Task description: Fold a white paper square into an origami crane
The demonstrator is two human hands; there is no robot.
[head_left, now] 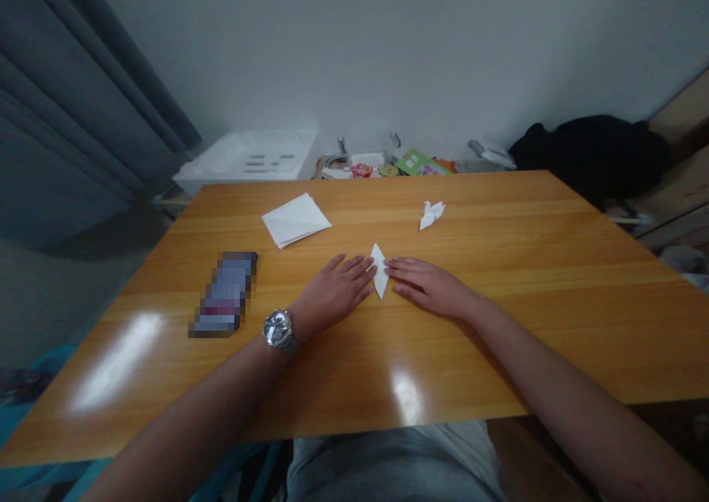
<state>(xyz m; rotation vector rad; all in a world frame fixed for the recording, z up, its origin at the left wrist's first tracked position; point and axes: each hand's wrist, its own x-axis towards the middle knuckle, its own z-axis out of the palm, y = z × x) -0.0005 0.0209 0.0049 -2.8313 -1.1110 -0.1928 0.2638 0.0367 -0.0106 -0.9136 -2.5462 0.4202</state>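
Between left hand (334, 291) and right hand (429, 288) lies folded white paper (379, 271).

Glossy varnished wood tabletop (332, 384), matt folded paper (379, 273), polished metal wristwatch (278, 331); the dim curtain (60, 133) looks like matt cloth.

A pixelated block (224, 294) on the table (443, 214) blurs out whatever lies there. The left hand (332, 291) covers part of the folded paper (379, 277), the left forearm (182, 421) and right forearm (587, 421) run off the picture's bottom edge, and the small packets (362, 170) beyond the table are too small to identify.
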